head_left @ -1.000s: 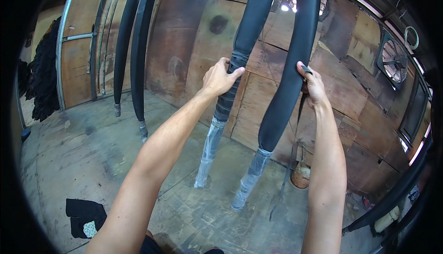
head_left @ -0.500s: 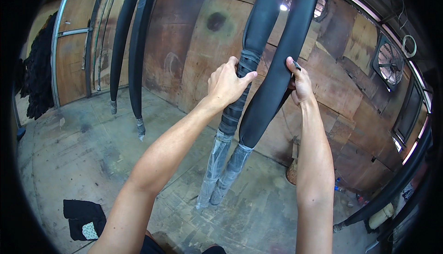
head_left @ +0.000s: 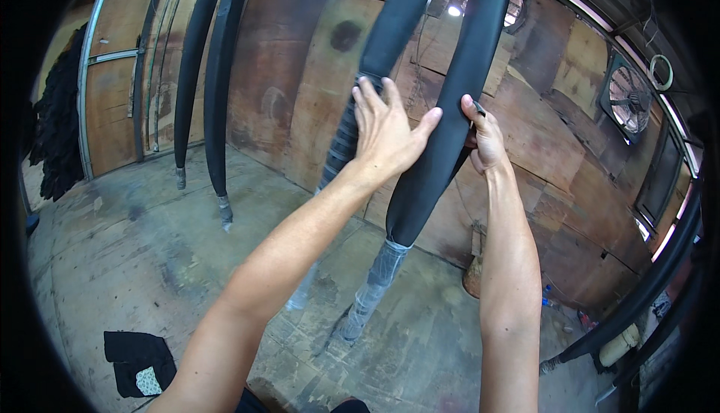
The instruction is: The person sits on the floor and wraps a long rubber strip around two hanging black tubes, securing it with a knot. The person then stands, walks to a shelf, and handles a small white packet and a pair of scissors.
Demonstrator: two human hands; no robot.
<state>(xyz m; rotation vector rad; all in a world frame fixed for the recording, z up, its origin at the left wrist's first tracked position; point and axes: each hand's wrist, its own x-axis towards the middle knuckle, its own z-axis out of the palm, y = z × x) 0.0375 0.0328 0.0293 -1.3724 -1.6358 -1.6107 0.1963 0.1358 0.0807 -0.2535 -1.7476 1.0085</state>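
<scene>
Two long black tubes hang in front of me. The left tube (head_left: pixel 397 27) slants away, with black banding (head_left: pixel 341 143) around its lower part. Over that banding my left hand (head_left: pixel 390 132) is open, fingers spread, the fingertips at the tube and the thumb near the other one. Beside the smooth right tube (head_left: pixel 450 124), my right hand (head_left: pixel 489 143) is closed around a dark strip (head_left: pixel 480 110); its thumb lies at the tube's edge. Most of the strip is hidden by the hand and tube. Cloudy plastic wrapping (head_left: pixel 375 289) covers the right tube's lower end.
Two more black tubes (head_left: pixel 217 91) hang at the left by the wooden wall (head_left: pixel 300 106). A black cloth (head_left: pixel 135 357) lies on the floor at lower left. Further tubes (head_left: pixel 637 315) slant at the right, below a wall fan (head_left: pixel 628 98). A brown container (head_left: pixel 472 278) stands by the wall.
My left hand has loosened from the banded tube and spread its fingers. That tube has swung left, apart from the right one. My right hand has hardly moved.
</scene>
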